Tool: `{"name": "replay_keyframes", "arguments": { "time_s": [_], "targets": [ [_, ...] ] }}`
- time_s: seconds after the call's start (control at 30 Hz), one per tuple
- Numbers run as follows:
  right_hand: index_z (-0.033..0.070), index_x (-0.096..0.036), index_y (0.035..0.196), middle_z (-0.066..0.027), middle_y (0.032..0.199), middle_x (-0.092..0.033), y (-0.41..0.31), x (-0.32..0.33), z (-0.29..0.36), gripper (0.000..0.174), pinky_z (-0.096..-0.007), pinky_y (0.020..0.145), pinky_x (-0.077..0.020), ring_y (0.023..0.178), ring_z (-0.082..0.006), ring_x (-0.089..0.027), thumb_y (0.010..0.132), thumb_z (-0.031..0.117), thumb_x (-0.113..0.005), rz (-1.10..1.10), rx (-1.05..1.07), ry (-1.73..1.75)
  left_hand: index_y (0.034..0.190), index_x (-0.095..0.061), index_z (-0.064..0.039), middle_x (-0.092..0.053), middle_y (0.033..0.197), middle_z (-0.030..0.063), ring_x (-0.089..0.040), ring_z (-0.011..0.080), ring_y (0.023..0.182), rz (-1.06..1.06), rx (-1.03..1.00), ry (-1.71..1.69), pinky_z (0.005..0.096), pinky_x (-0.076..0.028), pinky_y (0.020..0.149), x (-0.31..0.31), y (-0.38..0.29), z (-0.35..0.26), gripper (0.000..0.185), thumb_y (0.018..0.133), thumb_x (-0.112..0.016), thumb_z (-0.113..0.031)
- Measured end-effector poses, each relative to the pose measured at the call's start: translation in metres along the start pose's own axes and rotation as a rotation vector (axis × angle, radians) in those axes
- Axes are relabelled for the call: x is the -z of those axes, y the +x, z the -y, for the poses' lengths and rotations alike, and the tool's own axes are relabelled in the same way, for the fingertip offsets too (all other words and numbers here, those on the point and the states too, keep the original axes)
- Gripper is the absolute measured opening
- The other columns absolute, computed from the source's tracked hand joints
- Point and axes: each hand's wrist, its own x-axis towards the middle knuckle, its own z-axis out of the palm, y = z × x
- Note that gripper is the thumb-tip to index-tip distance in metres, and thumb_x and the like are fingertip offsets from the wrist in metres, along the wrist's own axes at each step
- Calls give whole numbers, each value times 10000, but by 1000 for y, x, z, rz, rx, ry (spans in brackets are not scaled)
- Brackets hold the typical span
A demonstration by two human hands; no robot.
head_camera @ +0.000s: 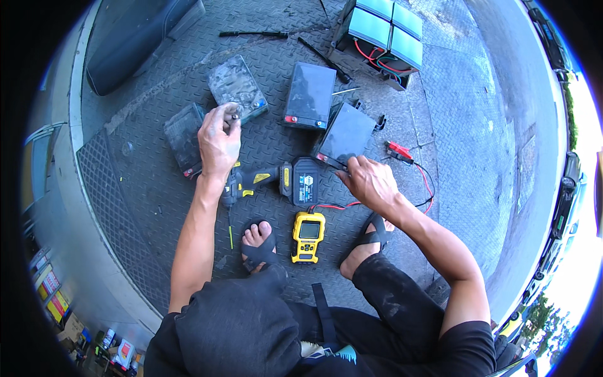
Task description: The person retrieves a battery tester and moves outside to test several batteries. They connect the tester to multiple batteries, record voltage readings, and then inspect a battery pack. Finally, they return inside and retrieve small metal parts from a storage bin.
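My left hand pinches a small dark piece, too small to name, beside a scuffed battery. Its wrist passes over a second dusty battery. My right hand is at the near edge of a tilted black battery, close to its red terminal. A thin dark object runs from its fingertips along that edge; what it is, I cannot tell. Another battery, with red and blue terminals, stands just behind. Between my hands lies a cordless driver with a large battery pack.
A yellow handheld tester lies between my sandalled feet. Its cable leads to a red clip and a black one. At the back stand wired batteries in a metal case. Black rods lie on the tread-plate floor.
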Motion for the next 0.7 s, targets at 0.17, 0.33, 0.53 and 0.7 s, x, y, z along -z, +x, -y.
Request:
{"name": "replay_keyframes", "arguments": {
  "time_s": [0.17, 0.33, 0.53, 0.7],
  "targets": [
    [43, -638, 846, -207, 770, -705, 1, -8, -6, 468, -526, 614, -576, 691, -408, -728, 1106, 432, -634, 20, -62, 66, 1174, -757, -27, -755, 964, 116, -725, 291, 928, 0, -13, 76, 416, -601, 862, 2, 5, 2, 280, 904, -793, 37],
    [35, -634, 954, -235, 833, -727, 17, -16, -97, 391, -538, 687, -586, 786, -440, -735, 1053, 406, -706, -241, -373, 30, 1159, -751, -16, -769, 1033, 128, -721, 317, 978, -15, -17, 38, 444, -580, 889, 0, -1, 1, 243, 920, -764, 24],
    [-52, -670, 1361, -306, 1221, -757, -7, -26, -202, 781, -487, 1030, -575, 1186, -429, -733, 835, 475, -904, 297, -529, 110, 1125, -745, -27, -746, 1106, 149, -687, 364, 1064, 82, -151, 120, 461, -557, 961, 8, -26, -29, 197, 930, -749, 1],
    [-51, -743, 1216, -270, 1051, -790, -12, -30, -207, 761, -479, 923, -588, 1005, -398, -782, 782, 543, -941, 319, -602, 192, 1128, -717, 1, -720, 1053, 186, -692, 396, 1046, 587, -129, -44, 496, -558, 931, 17, -54, -66, 196, 969, -762, -105]
  ]
}}
